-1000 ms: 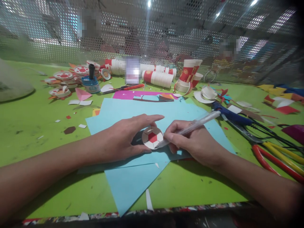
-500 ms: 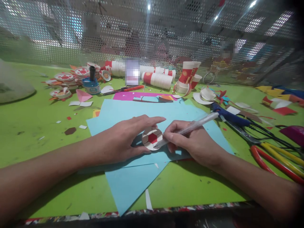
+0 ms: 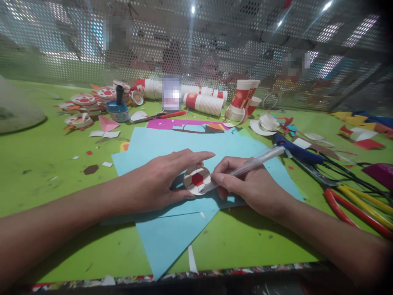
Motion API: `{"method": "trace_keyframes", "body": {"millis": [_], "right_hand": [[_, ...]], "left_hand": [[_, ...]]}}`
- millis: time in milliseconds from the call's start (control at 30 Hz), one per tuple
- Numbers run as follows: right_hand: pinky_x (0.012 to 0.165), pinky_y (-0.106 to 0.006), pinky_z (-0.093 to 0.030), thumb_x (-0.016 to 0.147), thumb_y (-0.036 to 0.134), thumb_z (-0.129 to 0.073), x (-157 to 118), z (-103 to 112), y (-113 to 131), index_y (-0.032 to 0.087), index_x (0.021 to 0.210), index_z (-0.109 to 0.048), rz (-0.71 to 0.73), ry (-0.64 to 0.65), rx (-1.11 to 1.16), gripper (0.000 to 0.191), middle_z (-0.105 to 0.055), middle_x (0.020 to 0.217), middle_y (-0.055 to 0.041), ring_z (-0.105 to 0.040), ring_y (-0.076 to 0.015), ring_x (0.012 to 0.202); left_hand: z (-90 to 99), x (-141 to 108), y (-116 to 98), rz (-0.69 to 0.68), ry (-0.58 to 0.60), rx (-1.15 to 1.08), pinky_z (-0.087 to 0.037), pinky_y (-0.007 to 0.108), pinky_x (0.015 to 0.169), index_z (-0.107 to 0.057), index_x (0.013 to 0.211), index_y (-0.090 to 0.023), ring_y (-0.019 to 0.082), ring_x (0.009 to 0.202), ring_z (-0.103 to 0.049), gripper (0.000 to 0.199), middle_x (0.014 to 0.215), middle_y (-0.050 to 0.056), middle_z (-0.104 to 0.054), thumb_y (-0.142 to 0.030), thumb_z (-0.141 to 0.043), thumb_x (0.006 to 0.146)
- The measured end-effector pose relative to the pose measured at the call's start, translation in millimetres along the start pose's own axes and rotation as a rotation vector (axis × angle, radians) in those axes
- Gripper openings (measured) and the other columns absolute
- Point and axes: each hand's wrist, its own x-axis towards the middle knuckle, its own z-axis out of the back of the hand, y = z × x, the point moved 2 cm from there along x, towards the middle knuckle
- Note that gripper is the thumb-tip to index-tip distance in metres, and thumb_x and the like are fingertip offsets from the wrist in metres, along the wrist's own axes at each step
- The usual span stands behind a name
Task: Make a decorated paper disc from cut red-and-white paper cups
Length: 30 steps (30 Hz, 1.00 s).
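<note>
A small white paper disc point(image 3: 189, 184) with a red hexagon in its middle and dark lines running outward rests over light blue paper sheets point(image 3: 162, 241). My left hand point(image 3: 164, 178) curls around the disc from the left, with the thumb at its lower edge and fingers at its upper edge, gripping it. In my right hand point(image 3: 238, 180) is a clear-barrelled pen point(image 3: 260, 159), pinched between thumb and fingers. The pen's tip touches the lower right of the disc, and its back end points up and to the right.
Behind the sheets lie red-handled scissors point(image 3: 175, 114), a blue ink bottle point(image 3: 119, 110) and stacked paper cups point(image 3: 204, 104). Paper-cup turtles point(image 3: 84, 100) sit at the left. At the right are a blue glue gun point(image 3: 301, 151) and large red-and-yellow-handled scissors point(image 3: 340, 205).
Almost nothing differs. The pen and my right hand have shifted very slightly to the right; the disc and my left hand stay in place.
</note>
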Motion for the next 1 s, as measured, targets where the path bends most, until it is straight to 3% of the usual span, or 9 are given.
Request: {"method": "trace_keyframes", "body": {"millis": [667, 900, 1000], "right_hand": [[0.044, -0.02, -0.036, 0.078, 0.022, -0.059, -1.8, -0.3, 5.3, 0.018, 0.069, -0.059, -0.027, 0.024, -0.044, 0.01, -0.057, 0.053, 0.0031, -0.046, -0.0087, 0.048], [0.042, -0.02, -0.033, 0.079, 0.025, -0.061, -1.7, -0.1, 4.7, 0.017, 0.07, -0.06, -0.076, 0.049, 0.021, 0.012, -0.057, 0.051, 0.003, -0.045, -0.0088, 0.046], [0.049, -0.022, -0.036, 0.082, 0.03, -0.062, 1.1, 4.1, 1.8, 0.017, 0.071, -0.06, -0.011, 0.002, 0.183, 0.018, -0.058, 0.053, 0.0025, -0.049, -0.0094, 0.05]], "left_hand": [[0.3, -0.1, 0.2, 0.039, -0.011, -0.038, -0.045, 0.031, 0.093, -0.028, 0.143, -0.031, 0.02, 0.112, -0.055, 0.069, 0.129, 0.005, -0.056, -0.027, -0.063, 0.084], [-0.1, 0.0, 1.2, 0.1, -0.001, -0.122, -0.044, 0.034, 0.096, -0.025, 0.144, -0.03, 0.02, 0.111, -0.057, 0.078, 0.126, 0.005, -0.059, -0.024, -0.067, 0.079], [-0.3, 0.7, 1.9, 0.136, 0.012, -0.17, -0.046, 0.036, 0.094, -0.024, 0.145, -0.03, 0.02, 0.107, -0.059, 0.08, 0.124, 0.006, -0.06, -0.023, -0.068, 0.078]]}}
